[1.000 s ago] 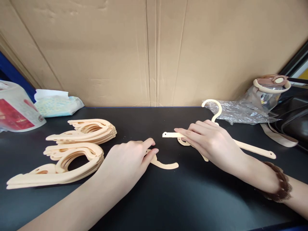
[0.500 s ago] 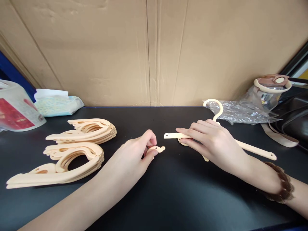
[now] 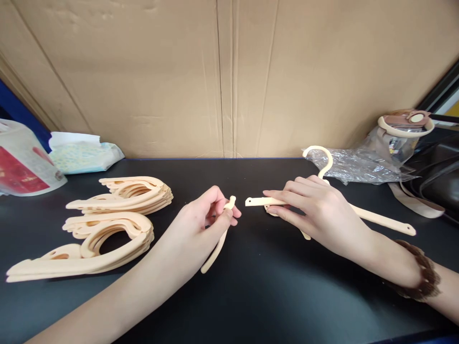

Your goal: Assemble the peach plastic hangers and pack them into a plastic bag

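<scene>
Between the thumb and fingers of my left hand (image 3: 206, 217) is a curved cream plastic piece (image 3: 215, 253), its knobbed end pointing up and its thin arm hanging down toward me. My right hand (image 3: 319, 205) is closed over the middle of a cream hanger (image 3: 383, 220) lying on the black table. The hanger's hook (image 3: 325, 160) rises behind that hand, and a flat bar end with a hole (image 3: 254, 201) sticks out to its left. A gap separates this bar end from my left fingers. My right palm hides the hanger's centre.
Two stacks of folded cream hangers, a rear one (image 3: 143, 203) and a front one (image 3: 118, 260), lie at left. Behind them are a tissue pack (image 3: 84, 155) and a paper roll (image 3: 27, 162). Clear plastic wrap (image 3: 347, 165) and a bottle (image 3: 403, 136) stand at back right, before cardboard (image 3: 143, 71).
My left hand has turned the small piece so its knobbed end points up instead of right, and its long arm now shows below. My right hand has hardly moved.
</scene>
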{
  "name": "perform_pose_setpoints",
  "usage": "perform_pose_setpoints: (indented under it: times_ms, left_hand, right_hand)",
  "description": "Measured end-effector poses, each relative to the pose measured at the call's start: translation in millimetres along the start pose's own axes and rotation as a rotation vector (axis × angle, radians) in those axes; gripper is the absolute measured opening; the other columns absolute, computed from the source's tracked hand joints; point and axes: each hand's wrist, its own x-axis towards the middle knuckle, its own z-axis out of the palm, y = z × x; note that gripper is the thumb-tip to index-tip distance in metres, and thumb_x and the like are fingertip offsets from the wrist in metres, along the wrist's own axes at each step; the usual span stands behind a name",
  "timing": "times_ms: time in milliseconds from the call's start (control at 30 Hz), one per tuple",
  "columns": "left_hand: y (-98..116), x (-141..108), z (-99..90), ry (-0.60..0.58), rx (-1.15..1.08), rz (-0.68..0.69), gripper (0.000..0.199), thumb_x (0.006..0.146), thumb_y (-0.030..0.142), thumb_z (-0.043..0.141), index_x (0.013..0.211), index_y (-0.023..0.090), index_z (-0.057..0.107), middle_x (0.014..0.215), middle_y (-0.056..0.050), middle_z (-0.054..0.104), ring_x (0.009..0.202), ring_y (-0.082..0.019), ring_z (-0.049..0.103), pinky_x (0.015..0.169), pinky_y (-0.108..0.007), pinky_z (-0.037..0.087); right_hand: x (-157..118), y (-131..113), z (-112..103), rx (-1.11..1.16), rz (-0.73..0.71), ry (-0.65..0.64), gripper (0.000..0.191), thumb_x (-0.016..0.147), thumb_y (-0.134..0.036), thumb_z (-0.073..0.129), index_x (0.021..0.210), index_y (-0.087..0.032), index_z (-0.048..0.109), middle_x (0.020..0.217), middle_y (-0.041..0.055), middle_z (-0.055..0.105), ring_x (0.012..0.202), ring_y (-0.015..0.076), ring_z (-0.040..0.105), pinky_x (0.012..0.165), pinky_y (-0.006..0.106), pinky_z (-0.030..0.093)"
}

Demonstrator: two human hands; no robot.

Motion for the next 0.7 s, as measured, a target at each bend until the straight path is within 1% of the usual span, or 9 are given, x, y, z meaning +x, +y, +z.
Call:
perform_pose_setpoints:
  times_ms: [33,67,167,233,333,433,533,600,700]
  left_hand:
    - [0.2,0.1,0.6,-0.011,-0.042,0.002,0.031,0.09,0.033,0.05,0.067,0.022,0.031,0.077,0.003,0.061,0.08,-0.015,0.06,0.071,-0.027,0.044]
    - [0.2,0.2,1.2,-0.027,-0.077,-0.014,0.03,0.09,0.031,0.048,0.068,0.022,0.03,0.076,0.004,0.06,0.077,-0.013,0.059,0.07,-0.027,0.044]
    - [-0.9,0.7,2.3,-0.061,-0.18,-0.082,0.022,0.089,0.026,0.045,0.072,0.023,0.032,0.069,0.008,0.053,0.058,-0.009,0.047,0.056,-0.023,0.036]
    - [-1.8,0.7,2.0,-0.069,-0.213,-0.106,0.015,0.087,0.023,0.047,0.076,0.023,0.036,0.069,0.008,0.052,0.057,-0.009,0.042,0.052,-0.023,0.03]
    - [-2.3,0.1,-0.1,-0.096,-0.195,-0.102,0.009,0.086,0.027,0.054,0.088,0.024,0.045,0.075,0.006,0.063,0.068,-0.012,0.052,0.059,-0.024,0.035]
    - [-1.4,-0.3,-3.0,-0.131,-0.168,-0.112,0.021,0.086,0.04,0.06,0.099,0.023,0.057,0.081,0.002,0.072,0.078,-0.015,0.059,0.069,-0.026,0.04]
    - [1.1,-0.4,-3.9,-0.158,-0.151,-0.173,0.026,0.084,0.046,0.062,0.085,0.021,0.063,0.073,0.002,0.071,0.069,-0.013,0.058,0.064,-0.024,0.04]
    - [3.6,-0.7,-2.1,-0.139,-0.188,-0.178,0.026,0.086,0.042,0.061,0.074,0.02,0.056,0.069,0.002,0.069,0.065,-0.012,0.058,0.062,-0.023,0.041]
    - [7.0,-2.0,1.9,-0.124,-0.249,-0.165,0.024,0.092,0.035,0.051,0.074,0.021,0.046,0.07,0.004,0.064,0.058,-0.01,0.056,0.06,-0.023,0.043]
  right_hand:
    - [0.1,0.0,0.2,0.005,0.0,0.003,0.025,0.095,-0.033,0.054,0.109,-0.018,0.068,0.082,0.0044,0.068,0.072,0.0177,0.058,0.069,0.033,0.039]
    - [0.1,-0.1,0.3,0.009,0.0,0.005,0.025,0.095,-0.033,0.055,0.108,-0.017,0.068,0.081,0.0042,0.068,0.072,0.0177,0.058,0.069,0.033,0.039]
    - [0.2,-0.4,0.4,0.019,0.0,0.005,0.025,0.095,-0.032,0.054,0.108,-0.017,0.068,0.081,0.0041,0.068,0.072,0.0176,0.058,0.069,0.033,0.038]
    - [0.2,-0.6,0.5,0.021,0.0,0.006,0.025,0.096,-0.032,0.053,0.107,-0.017,0.068,0.081,0.0041,0.068,0.072,0.0173,0.058,0.069,0.033,0.039]
    - [0.2,-0.5,0.7,0.021,-0.005,0.008,0.025,0.096,-0.032,0.053,0.107,-0.017,0.068,0.081,0.004,0.069,0.072,0.0173,0.059,0.069,0.033,0.039]
    - [-0.1,-0.1,0.9,0.018,-0.004,0.003,0.026,0.096,-0.033,0.053,0.109,-0.017,0.068,0.081,0.0044,0.069,0.073,0.0178,0.059,0.069,0.033,0.039]
    - [-0.2,0.3,0.8,0.018,-0.001,0.003,0.026,0.096,-0.033,0.052,0.11,-0.017,0.068,0.082,0.0049,0.069,0.073,0.0179,0.059,0.069,0.033,0.039]
    - [-0.2,0.4,0.7,0.02,-0.001,-0.003,0.026,0.096,-0.033,0.052,0.11,-0.017,0.068,0.082,0.0048,0.069,0.073,0.018,0.059,0.069,0.033,0.039]
    - [-0.1,0.3,0.7,0.027,-0.001,-0.004,0.026,0.096,-0.032,0.052,0.109,-0.016,0.068,0.081,0.0045,0.069,0.074,0.0181,0.059,0.069,0.034,0.039]
